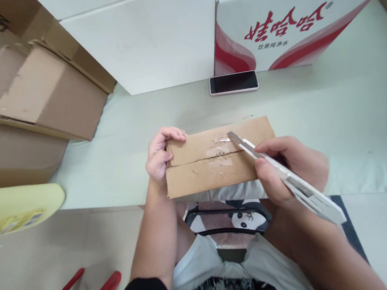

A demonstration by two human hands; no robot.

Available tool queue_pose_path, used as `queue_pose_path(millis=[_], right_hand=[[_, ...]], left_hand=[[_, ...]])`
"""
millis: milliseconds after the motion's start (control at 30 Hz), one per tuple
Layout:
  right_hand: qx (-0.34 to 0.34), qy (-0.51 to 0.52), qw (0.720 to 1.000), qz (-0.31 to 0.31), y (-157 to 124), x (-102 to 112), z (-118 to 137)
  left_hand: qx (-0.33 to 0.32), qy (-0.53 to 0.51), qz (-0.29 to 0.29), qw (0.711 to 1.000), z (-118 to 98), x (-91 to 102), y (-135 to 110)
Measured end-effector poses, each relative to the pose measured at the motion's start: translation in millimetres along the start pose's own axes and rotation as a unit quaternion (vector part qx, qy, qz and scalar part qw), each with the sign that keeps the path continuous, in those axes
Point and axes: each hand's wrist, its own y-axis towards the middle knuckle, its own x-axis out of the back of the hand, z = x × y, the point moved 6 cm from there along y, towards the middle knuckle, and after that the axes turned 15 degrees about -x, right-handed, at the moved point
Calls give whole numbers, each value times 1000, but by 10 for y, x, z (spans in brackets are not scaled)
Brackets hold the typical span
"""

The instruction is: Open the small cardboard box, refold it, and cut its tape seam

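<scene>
A small brown cardboard box (190,180) is tilted toward me above the table's near edge. Scuffed strips of clear tape cross the dark seam along its top. My left hand (162,153) is closed on the box's left end, with the thumb and fingers over its edge. In my right hand (288,168) is a white utility knife (297,182), its handle pointing down to the right. The blade reaches over the upper flap beside the torn tape; whether its tip touches the cardboard I cannot tell.
A phone (234,83) lies on the pale green tabletop (131,126), against a white-and-red carton (278,40). Large cardboard boxes (73,95) are stacked at the left. A yellow object (17,207) juts in at lower left, above red legs (108,286) on the floor.
</scene>
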Motion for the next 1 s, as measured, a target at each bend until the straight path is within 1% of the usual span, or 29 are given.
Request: queue_pose_path(millis=[133,267,433,733,833,1000], right_hand=[[9,-7,1000,-10,-7,6,9],[16,-13,1000,3,-5,-8,12],[30,-13,999,-13,-30,0,-15],[32,-18,999,-9,-49,-13,-47],[36,-22,999,-6,-34,-10,-25],[47,-20,999,15,-13,-16,52]], left_hand=[[5,16,7,1000,0,-1,6],[21,24,2,1000,9,20,13],[19,-1,-1,1000,16,12,15],[17,-21,-17,999,16,-4,24],[15,-18,-25,999,13,2,28],[15,-23,-33,999,10,-11,29]])
